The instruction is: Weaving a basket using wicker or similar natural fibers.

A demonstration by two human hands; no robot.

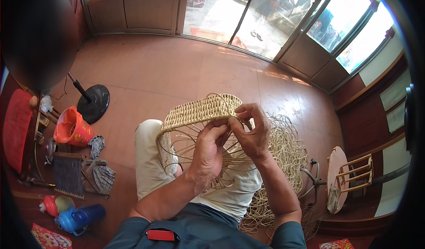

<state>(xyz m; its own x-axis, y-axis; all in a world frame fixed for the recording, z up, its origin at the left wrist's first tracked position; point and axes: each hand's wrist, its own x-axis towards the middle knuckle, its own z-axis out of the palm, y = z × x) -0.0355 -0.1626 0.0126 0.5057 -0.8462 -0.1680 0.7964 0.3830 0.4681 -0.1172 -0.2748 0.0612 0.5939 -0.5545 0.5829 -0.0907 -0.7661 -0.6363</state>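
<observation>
A half-woven straw-coloured basket [195, 110] rests on its side across my lap, its rows of cord forming a wall that faces up. Loose cord ends spray out from its open side toward me. My left hand [210, 148] is closed at the basket's near edge, fingers pinching the cord there. Beside it, my right hand [253, 131] pinches a strand at the right corner of the same edge. The fingertips of both hands nearly meet. Part of the basket's inside is hidden behind my hands.
A big heap of loose cord [283, 160] lies on the floor at my right. A round stool [337, 178] stands beyond it. On the left are an orange bucket [75, 127], a folding stool [68, 173], blue bottles [79, 218] and a fan's base [94, 103]. Glass doors [265, 14] are ahead.
</observation>
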